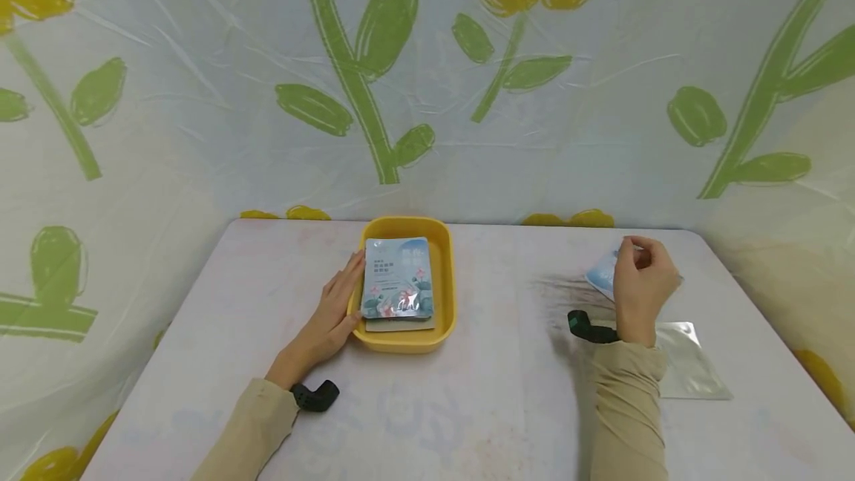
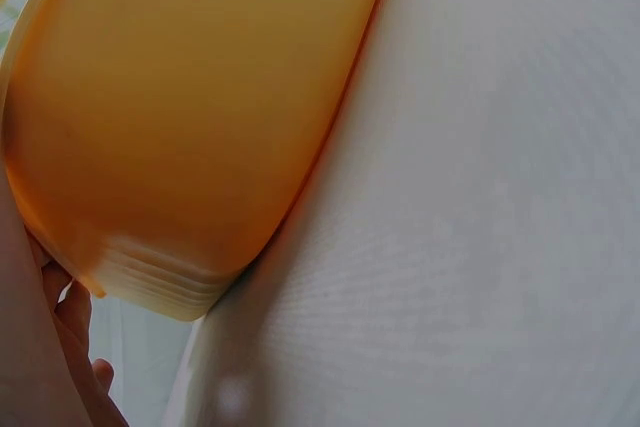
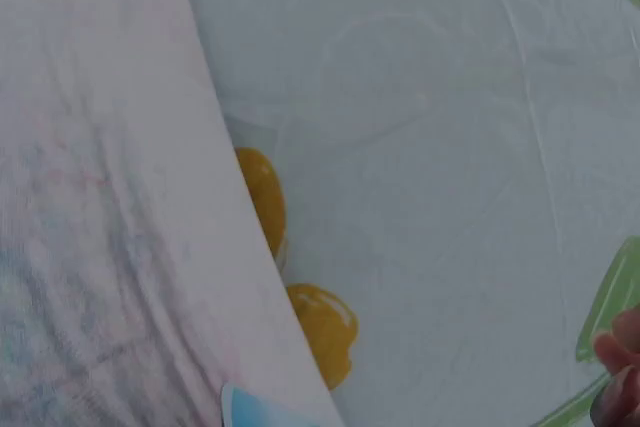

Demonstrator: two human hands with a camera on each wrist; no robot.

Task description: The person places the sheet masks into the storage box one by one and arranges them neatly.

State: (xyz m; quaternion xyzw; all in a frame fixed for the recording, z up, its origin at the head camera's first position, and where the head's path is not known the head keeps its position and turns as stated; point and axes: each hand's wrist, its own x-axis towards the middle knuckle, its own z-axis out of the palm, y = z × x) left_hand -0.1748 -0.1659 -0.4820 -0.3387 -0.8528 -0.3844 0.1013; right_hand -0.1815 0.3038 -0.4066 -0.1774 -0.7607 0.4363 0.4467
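A yellow tray (image 1: 441, 321) stands left of the table's middle, holding printed light-blue sachets (image 1: 398, 277) stacked in it. My left hand (image 1: 329, 318) rests along the tray's left side, thumb near the front corner and fingers straight towards the back; its wrist view shows the tray wall (image 2: 220, 97) close up. On the right, my right hand (image 1: 643, 284) is raised with thumb and forefinger tips together over a blue sachet (image 1: 603, 273), which it partly covers. A corner of that sachet (image 3: 255, 409) shows in the right wrist view. I cannot tell whether the fingertips pinch it.
A flat silver pouch (image 1: 691, 366) lies beneath the right wrist, near the table's right side. The white table (image 1: 494, 392) carries dark smudges by the right hand. A flower-print cloth (image 1: 254, 139) hangs behind and at both sides.
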